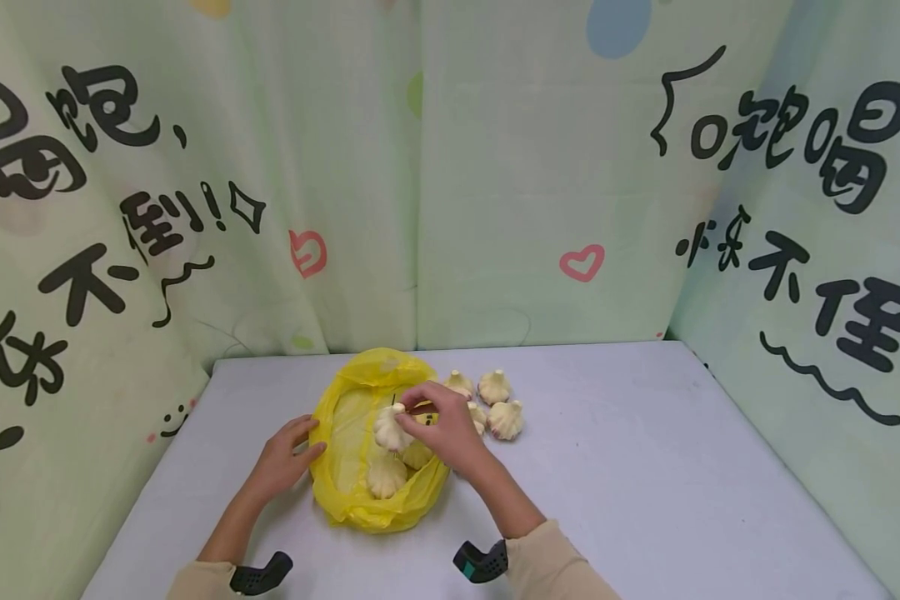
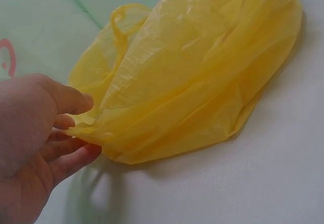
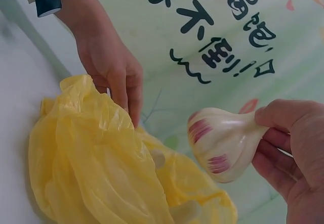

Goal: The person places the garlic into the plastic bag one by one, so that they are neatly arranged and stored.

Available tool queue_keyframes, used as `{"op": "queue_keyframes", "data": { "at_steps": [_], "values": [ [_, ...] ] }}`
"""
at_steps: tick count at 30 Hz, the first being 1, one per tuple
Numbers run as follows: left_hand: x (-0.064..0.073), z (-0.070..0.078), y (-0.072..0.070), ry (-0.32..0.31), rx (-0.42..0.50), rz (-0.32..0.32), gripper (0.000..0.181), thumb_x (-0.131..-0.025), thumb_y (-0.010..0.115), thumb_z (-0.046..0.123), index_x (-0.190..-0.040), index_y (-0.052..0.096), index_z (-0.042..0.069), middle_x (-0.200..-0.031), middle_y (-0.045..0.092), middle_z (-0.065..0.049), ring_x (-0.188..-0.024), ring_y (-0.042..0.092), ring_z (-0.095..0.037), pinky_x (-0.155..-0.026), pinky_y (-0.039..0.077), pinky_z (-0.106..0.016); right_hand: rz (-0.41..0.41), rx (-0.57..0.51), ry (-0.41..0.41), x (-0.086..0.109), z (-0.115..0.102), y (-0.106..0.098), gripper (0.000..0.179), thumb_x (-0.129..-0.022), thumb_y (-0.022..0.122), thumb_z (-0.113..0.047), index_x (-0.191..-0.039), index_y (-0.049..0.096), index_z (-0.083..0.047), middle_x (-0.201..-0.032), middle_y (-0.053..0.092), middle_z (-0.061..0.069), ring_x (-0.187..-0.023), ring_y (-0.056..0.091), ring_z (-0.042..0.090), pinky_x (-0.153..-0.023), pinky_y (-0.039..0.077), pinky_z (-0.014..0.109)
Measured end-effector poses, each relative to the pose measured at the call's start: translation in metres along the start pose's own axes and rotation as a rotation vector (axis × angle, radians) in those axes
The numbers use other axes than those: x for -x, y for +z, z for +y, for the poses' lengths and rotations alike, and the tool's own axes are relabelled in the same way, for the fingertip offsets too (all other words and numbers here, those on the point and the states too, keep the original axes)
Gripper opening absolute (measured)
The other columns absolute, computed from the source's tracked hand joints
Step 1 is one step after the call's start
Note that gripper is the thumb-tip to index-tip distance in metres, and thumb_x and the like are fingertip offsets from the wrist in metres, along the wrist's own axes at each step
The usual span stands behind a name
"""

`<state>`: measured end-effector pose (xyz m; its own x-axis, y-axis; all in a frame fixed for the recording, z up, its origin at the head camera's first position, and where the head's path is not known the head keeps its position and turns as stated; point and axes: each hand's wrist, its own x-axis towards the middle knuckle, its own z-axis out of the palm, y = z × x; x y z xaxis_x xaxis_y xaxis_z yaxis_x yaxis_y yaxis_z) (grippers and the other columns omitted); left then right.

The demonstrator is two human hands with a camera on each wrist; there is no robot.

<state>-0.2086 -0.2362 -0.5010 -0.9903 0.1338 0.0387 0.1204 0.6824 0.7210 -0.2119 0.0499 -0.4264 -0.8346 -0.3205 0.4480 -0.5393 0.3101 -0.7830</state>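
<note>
A yellow plastic bag [image 1: 367, 515] lies with its mouth spread wide on the white table. My left hand [image 1: 285, 458] grips the bag's left rim between thumb and fingers; in the left wrist view the bag's edge [image 2: 88, 132] runs in between them. Above the mouth, my right hand [image 1: 453, 427] pinches a white garlic bulb [image 1: 392, 428] by its stem. The right wrist view shows purple streaks on this bulb [image 3: 223, 145]. Inside the bag sit other garlic bulbs [image 1: 386, 477], partly hidden by the right hand and the held bulb.
Several garlic bulbs [image 1: 506, 420] stand grouped just right of the bag, some partly behind the right hand. The white table [image 1: 645, 467] extends to the right. Behind it hangs a pale green curtain [image 1: 495, 208] with black characters and hearts.
</note>
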Motion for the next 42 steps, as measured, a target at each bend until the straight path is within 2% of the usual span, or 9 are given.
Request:
{"op": "queue_keyframes", "data": {
  "at_steps": [5, 11, 16, 23, 27, 34, 42],
  "values": [
    [0.001, 0.0, -0.001, -0.002, 0.005, -0.002, 0.053, -0.096, 0.058, 0.018, -0.14, 0.042, -0.008, -0.15, 0.034, -0.029, -0.13, 0.047, -0.046, -0.104, 0.045, -0.053, -0.001, -0.002, -0.009, -0.002, 0.0, 0.005, 0.014, -0.084, 0.074, -0.011, -0.096, 0.067, -0.011, -0.093, 0.067, 0.003, -0.088, 0.067, 0.015, -0.079, 0.06, 0.026],
    [0.001, 0.0, -0.001, -0.007, 0.009, 0.0, 0.053, -0.096, 0.058, 0.017, -0.14, 0.043, -0.008, -0.15, 0.034, -0.028, -0.13, 0.047, -0.046, -0.105, 0.045, -0.053, -0.013, -0.014, -0.001, -0.002, 0.0, 0.011, 0.014, -0.085, 0.074, -0.011, -0.097, 0.068, -0.01, -0.094, 0.068, 0.003, -0.088, 0.067, 0.014, -0.08, 0.06, 0.026],
    [0.001, 0.001, -0.001, -0.016, 0.008, 0.003, 0.052, -0.096, 0.059, 0.018, -0.139, 0.044, -0.007, -0.15, 0.035, -0.028, -0.13, 0.047, -0.046, -0.105, 0.045, -0.053, -0.028, -0.055, -0.014, -0.003, 0.0, 0.016, 0.013, -0.085, 0.073, -0.009, -0.096, 0.068, -0.009, -0.093, 0.069, 0.005, -0.088, 0.067, 0.016, -0.08, 0.061, 0.037],
    [0.001, 0.001, -0.001, -0.022, 0.01, 0.001, 0.052, -0.096, 0.06, 0.019, -0.139, 0.045, -0.007, -0.15, 0.035, -0.028, -0.13, 0.048, -0.045, -0.105, 0.044, -0.052, -0.033, -0.048, -0.038, -0.004, -0.001, 0.02, 0.012, -0.086, 0.072, -0.01, -0.097, 0.069, -0.008, -0.094, 0.069, 0.006, -0.088, 0.068, 0.018, -0.079, 0.061, 0.03],
    [0.001, 0.002, -0.001, -0.02, 0.007, 0.005, 0.052, -0.096, 0.06, 0.019, -0.138, 0.045, -0.008, -0.149, 0.036, -0.029, -0.129, 0.048, -0.045, -0.105, 0.044, -0.053, -0.047, -0.048, -0.023, -0.005, -0.002, 0.023, 0.012, -0.086, 0.072, -0.011, -0.097, 0.068, -0.008, -0.096, 0.069, 0.006, -0.09, 0.069, 0.018, -0.08, 0.061, 0.031],
    [0.001, 0.002, 0.0, -0.031, -0.002, 0.003, 0.052, -0.096, 0.06, 0.019, -0.138, 0.046, -0.007, -0.149, 0.036, -0.028, -0.129, 0.049, -0.045, -0.105, 0.044, -0.052, -0.067, -0.073, -0.002, -0.005, -0.004, 0.028, 0.011, -0.086, 0.072, -0.01, -0.096, 0.068, -0.008, -0.095, 0.068, 0.006, -0.091, 0.069, 0.017, -0.08, 0.059, 0.023],
    [0.001, 0.002, 0.0, -0.036, -0.002, 0.004, 0.052, -0.096, 0.06, 0.019, -0.138, 0.045, -0.007, -0.149, 0.036, -0.028, -0.129, 0.048, -0.045, -0.106, 0.044, -0.052, -0.084, -0.094, -0.015, -0.003, -0.003, 0.034, 0.01, -0.087, 0.071, -0.012, -0.096, 0.068, -0.009, -0.094, 0.068, 0.006, -0.091, 0.068, 0.018, -0.081, 0.06, 0.031]
  ]
}}
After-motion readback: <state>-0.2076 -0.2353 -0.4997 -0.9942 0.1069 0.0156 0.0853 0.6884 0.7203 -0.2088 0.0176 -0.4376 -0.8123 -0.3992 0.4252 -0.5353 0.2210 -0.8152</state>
